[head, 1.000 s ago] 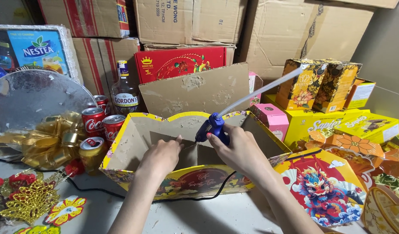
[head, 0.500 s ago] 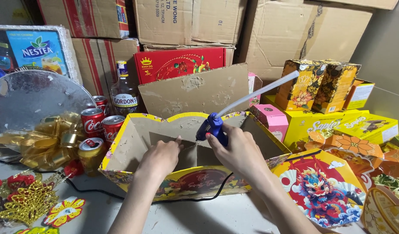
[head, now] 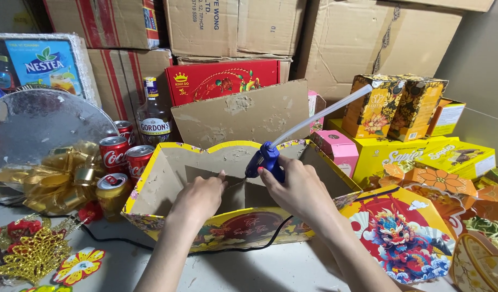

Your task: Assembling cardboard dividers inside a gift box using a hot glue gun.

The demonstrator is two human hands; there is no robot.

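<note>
Blue glue gun (head: 266, 158) is sitting clamped in the right hand (head: 297, 189), its tip aiming at the cardboard divider (head: 214, 176) that the left hand (head: 200, 197) is pinching inside the open-topped box (head: 151, 186). Steadying the divider upright while gluing seems wise. Plain brown cardboard is lining the box's inside, colourful print covering its outside.

blue glue gun (head: 268, 159) | tilted, nozzle down | inside open cardboard box (head: 151, 186)

The glue gun's (head: 268, 159) nozzle tip is hidden behind the left hand (head: 197, 200); the right hand (head: 297, 189) covers its grip; both forearms leave the bottom edge.
</note>
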